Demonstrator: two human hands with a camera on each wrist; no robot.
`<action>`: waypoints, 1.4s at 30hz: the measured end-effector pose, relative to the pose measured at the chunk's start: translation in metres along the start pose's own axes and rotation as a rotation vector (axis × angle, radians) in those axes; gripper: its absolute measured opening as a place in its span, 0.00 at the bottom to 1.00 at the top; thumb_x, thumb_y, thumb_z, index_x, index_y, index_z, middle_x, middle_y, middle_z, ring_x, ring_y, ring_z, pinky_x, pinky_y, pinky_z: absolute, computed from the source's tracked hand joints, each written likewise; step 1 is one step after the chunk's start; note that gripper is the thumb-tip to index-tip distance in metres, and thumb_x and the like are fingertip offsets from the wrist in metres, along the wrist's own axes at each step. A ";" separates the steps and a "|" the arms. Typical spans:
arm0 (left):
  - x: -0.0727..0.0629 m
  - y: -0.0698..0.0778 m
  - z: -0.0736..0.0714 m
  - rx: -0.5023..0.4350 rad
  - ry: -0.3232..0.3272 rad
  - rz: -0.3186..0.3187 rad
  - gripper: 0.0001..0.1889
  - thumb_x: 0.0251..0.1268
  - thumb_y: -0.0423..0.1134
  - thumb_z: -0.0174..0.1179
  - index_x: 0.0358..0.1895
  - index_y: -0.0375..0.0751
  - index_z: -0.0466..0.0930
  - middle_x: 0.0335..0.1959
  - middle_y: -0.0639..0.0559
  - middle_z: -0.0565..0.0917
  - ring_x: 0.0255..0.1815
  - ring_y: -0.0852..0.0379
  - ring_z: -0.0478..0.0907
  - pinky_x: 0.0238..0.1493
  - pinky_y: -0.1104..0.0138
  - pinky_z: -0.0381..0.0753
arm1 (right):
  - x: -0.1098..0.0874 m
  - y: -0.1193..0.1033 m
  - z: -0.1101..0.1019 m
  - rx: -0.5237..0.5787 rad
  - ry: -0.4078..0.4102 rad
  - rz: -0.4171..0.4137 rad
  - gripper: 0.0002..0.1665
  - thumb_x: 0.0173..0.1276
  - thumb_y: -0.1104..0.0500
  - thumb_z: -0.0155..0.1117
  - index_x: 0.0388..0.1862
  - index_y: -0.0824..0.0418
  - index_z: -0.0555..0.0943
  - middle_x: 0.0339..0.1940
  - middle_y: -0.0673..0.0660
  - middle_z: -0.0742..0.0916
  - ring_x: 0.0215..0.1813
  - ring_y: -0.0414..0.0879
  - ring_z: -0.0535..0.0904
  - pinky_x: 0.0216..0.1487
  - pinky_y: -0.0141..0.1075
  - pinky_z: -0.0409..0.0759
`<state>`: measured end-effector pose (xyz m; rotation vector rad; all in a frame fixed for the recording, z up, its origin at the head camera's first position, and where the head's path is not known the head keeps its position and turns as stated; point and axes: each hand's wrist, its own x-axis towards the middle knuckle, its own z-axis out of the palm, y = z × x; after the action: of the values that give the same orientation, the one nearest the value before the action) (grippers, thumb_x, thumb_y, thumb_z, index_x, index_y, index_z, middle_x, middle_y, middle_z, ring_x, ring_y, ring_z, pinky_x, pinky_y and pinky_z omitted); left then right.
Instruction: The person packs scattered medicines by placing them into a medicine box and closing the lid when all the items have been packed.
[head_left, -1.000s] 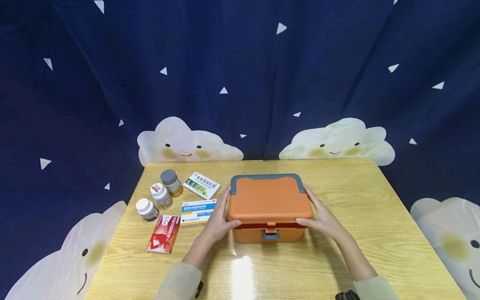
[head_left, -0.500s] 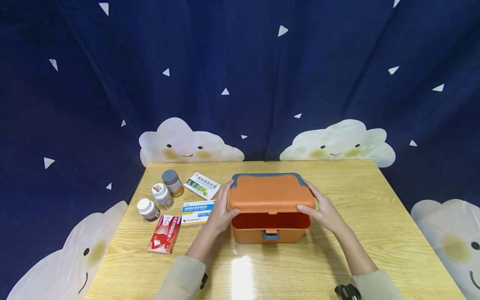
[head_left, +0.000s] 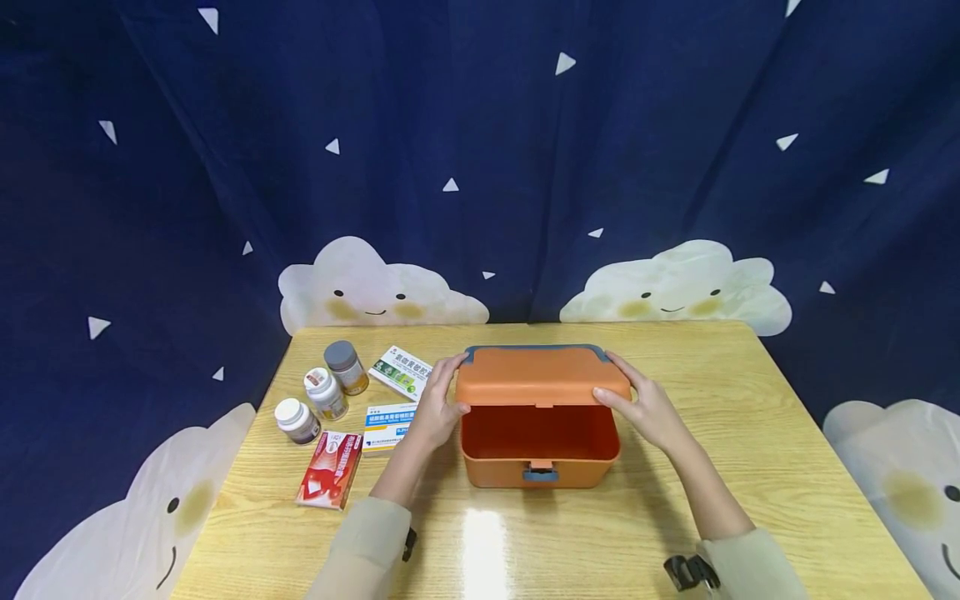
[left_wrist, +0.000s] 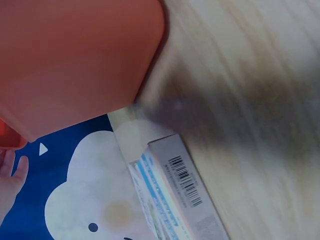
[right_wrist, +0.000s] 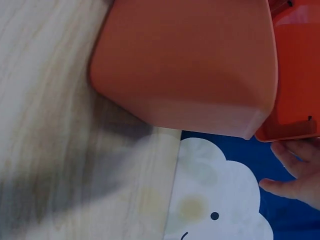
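An orange storage box (head_left: 540, 473) with a grey-blue front latch (head_left: 541, 475) stands on the table in the head view, its lid (head_left: 542, 375) tilted partway up. The red-orange inside (head_left: 538, 432) shows through the gap at the front. My left hand (head_left: 437, 408) grips the lid's left end, thumb at the front corner and fingers along the side. At the opposite end my right hand (head_left: 647, 408) holds the lid the same way. Both wrist views show the box's outer wall (left_wrist: 75, 60) close up, with fingers at the lid's edge.
Left of the box lie a green-and-white medicine box (head_left: 400, 372), a blue-and-white one (head_left: 386, 427) and a red one (head_left: 331, 469). Three bottles stand behind them: grey-capped (head_left: 347, 367), white (head_left: 326, 393) and white-capped (head_left: 297, 420). A dark curtain (head_left: 517, 167) hangs behind the table.
Both hands have raised the lid's front edge from just above the base, tilting it back and widening the opening. The medicine boxes and bottles have stayed in place.
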<state>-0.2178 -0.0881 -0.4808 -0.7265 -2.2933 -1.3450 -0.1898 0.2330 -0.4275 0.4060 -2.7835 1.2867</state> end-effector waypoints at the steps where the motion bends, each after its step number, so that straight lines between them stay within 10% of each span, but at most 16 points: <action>1: 0.002 -0.001 0.000 0.004 0.012 0.006 0.55 0.43 0.81 0.30 0.62 0.35 0.65 0.52 0.39 0.70 0.55 0.41 0.68 0.53 0.44 0.67 | 0.001 -0.002 -0.001 -0.002 -0.005 0.013 0.39 0.64 0.46 0.54 0.70 0.60 0.58 0.58 0.71 0.74 0.61 0.65 0.67 0.54 0.61 0.64; 12: 0.021 -0.001 0.004 -0.049 0.100 0.036 0.52 0.48 0.79 0.30 0.54 0.30 0.70 0.51 0.38 0.76 0.53 0.45 0.72 0.47 0.55 0.75 | 0.011 -0.008 -0.005 0.048 -0.006 0.062 0.36 0.70 0.43 0.43 0.70 0.60 0.57 0.67 0.70 0.64 0.66 0.68 0.58 0.58 0.64 0.57; 26: 0.037 0.005 0.006 -0.007 0.157 -0.026 0.53 0.48 0.79 0.25 0.45 0.28 0.72 0.41 0.37 0.77 0.44 0.44 0.74 0.48 0.52 0.71 | 0.025 0.030 0.008 0.395 0.014 -0.226 0.45 0.67 0.31 0.29 0.70 0.63 0.56 0.68 0.65 0.63 0.69 0.63 0.51 0.62 0.65 0.44; 42: 0.053 -0.005 0.011 -0.116 0.197 -0.137 0.48 0.58 0.71 0.23 0.54 0.27 0.70 0.46 0.32 0.76 0.50 0.39 0.72 0.55 0.51 0.67 | 0.053 0.036 0.013 0.392 0.050 -0.003 0.42 0.71 0.39 0.23 0.70 0.71 0.50 0.69 0.71 0.58 0.70 0.64 0.51 0.65 0.55 0.54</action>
<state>-0.2642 -0.0680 -0.4596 -0.4552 -2.1561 -1.5484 -0.2489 0.2344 -0.4544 0.3857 -2.4811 1.8167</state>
